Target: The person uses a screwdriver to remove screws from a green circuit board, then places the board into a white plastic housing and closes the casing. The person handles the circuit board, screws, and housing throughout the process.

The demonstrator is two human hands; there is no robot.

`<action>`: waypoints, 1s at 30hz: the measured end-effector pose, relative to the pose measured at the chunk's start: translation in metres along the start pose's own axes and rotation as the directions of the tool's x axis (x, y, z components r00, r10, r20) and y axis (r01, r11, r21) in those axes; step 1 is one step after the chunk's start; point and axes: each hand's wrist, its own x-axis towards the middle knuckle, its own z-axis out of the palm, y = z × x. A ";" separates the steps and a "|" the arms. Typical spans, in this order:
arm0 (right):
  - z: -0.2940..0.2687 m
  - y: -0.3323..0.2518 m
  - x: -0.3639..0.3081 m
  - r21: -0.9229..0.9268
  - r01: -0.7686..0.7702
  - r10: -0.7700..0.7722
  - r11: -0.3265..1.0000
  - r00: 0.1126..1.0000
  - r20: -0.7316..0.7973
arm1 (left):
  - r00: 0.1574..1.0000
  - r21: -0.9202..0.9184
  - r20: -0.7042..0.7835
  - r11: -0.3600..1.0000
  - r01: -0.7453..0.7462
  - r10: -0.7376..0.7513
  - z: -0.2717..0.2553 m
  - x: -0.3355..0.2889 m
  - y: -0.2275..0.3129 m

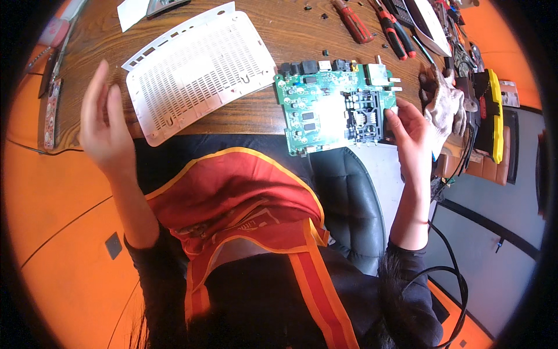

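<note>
My right hand (410, 131) grips a green circuit board (325, 116) by its right edge, thumb on top. The board has black connectors along its far side and a dark slotted part near my thumb; glare washes out its middle. It reaches over the table's near edge. To its left lies a white plastic cover (200, 75) with rows of vent slots and a strip of port cut-outs along its far side. My left hand (104, 119) is raised just left of the cover, fingers stretched out, holding nothing.
On the wooden table (279, 29) lie a red screwdriver (354, 23) and red-and-black pliers (396, 35), with small dark bits around them. A dirty work glove (444, 104) rests beyond my right hand, beside a cluttered row of tools and a yellow-and-black object (495, 116). A black cable (453, 256) loops by my right arm.
</note>
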 end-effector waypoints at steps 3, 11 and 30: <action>0.003 -0.003 -0.001 -0.292 0.227 -0.255 0.929 0.965 -0.061 | 0.980 0.137 0.092 0.973 -0.189 0.177 -0.001 -0.040 0.019; 0.005 -0.003 -0.006 -0.191 0.506 -0.540 0.841 0.807 -0.239 | 0.938 0.235 0.176 0.913 -0.333 0.297 0.000 -0.087 0.028; -0.007 -0.010 0.020 -0.309 0.757 -0.603 0.576 0.649 0.464 | 0.941 0.305 0.204 0.896 -0.323 0.270 0.003 -0.095 0.031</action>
